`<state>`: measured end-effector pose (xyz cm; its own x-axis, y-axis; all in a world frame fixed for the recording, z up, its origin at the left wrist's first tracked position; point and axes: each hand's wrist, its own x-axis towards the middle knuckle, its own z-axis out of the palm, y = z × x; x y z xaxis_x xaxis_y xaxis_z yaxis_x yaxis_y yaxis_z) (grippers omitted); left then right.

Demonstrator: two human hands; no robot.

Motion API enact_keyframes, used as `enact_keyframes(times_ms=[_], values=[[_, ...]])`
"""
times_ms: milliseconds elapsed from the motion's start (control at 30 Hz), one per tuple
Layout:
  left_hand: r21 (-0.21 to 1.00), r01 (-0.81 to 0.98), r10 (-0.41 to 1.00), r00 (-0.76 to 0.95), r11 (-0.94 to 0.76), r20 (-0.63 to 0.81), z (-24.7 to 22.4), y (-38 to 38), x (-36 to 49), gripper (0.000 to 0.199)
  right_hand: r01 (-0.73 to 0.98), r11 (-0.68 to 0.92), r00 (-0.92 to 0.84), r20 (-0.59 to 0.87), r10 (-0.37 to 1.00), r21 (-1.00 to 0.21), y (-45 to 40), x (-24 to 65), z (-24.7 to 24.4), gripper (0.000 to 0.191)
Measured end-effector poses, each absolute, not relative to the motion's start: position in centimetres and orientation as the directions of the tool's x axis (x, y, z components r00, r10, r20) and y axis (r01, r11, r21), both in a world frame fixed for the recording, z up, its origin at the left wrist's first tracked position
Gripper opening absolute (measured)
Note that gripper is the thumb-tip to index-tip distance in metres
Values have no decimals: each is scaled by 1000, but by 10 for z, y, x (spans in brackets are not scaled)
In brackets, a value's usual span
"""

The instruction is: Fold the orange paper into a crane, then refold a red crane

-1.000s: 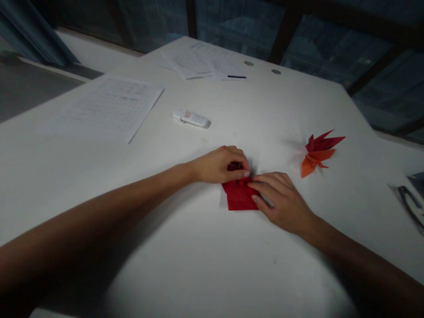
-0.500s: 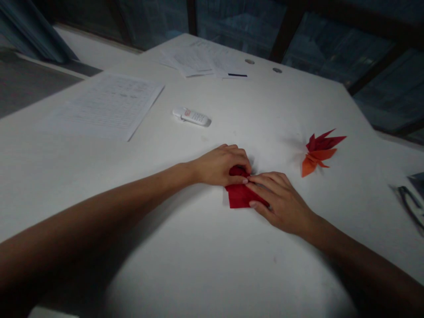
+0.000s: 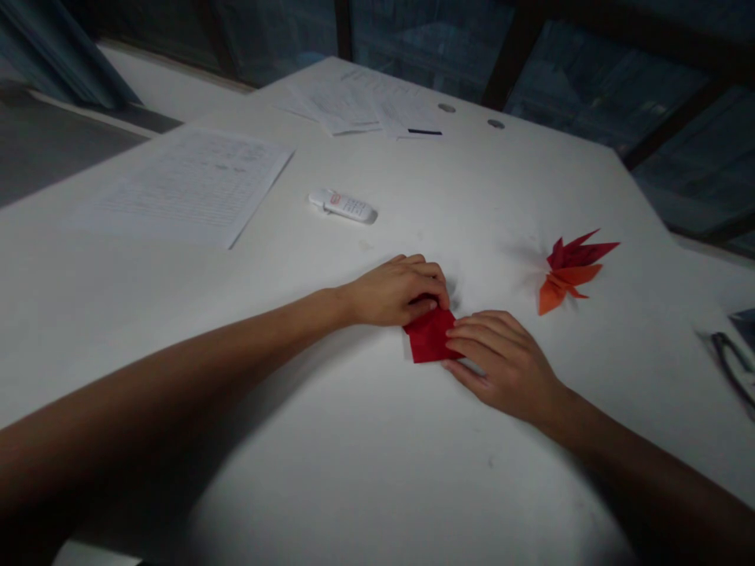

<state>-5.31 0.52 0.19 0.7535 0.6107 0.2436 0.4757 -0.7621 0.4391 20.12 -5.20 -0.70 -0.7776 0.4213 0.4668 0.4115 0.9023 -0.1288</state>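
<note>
A piece of folded red paper [image 3: 432, 338] lies on the white table between my hands. The fingers of my left hand [image 3: 401, 289] curl over its far left edge, closed on the paper. From the right, my right hand [image 3: 507, 360] has its fingertips on the paper's right side, with the thumb at the near edge. Part of the paper is hidden beneath both hands. Off to the right stand folded paper pieces, one dark red [image 3: 581, 251] and one orange [image 3: 557, 291], close together with pointed tips.
A white handheld device with buttons [image 3: 343, 206] lies beyond my left hand. Printed sheets [image 3: 177, 189] cover the left side, and more papers [image 3: 348, 102] lie at the back near a dark strip [image 3: 425, 132]. A black curved object [image 3: 731, 365] is at the right edge.
My right hand has drawn back slightly to the right, its fingertips leaving my left thumb. More of the red paper's surface now shows. My left hand stays nearly in place.
</note>
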Motion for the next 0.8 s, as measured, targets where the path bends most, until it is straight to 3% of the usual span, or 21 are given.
enact_keyframes(times_ms=[233, 467, 600, 800], values=[[321, 438, 531, 788, -840, 312, 3, -3, -53, 24, 445, 876, -738, 477, 476, -185, -53, 201, -10, 14], [536, 292, 471, 851, -792, 233, 18, -2, -59, 21, 523, 761, -597, 473, 649, -384, -48, 202, -11, 12], [507, 360, 510, 838, -783, 194, 20, -2, -58, 37, 553, 685, -516, 450, 729, -475, -43, 203, -11, 12], [517, 377, 540, 816, -769, 209, 18, -7, -53, 29, 533, 700, -569, 412, 712, -475, -42, 204, -9, 7]])
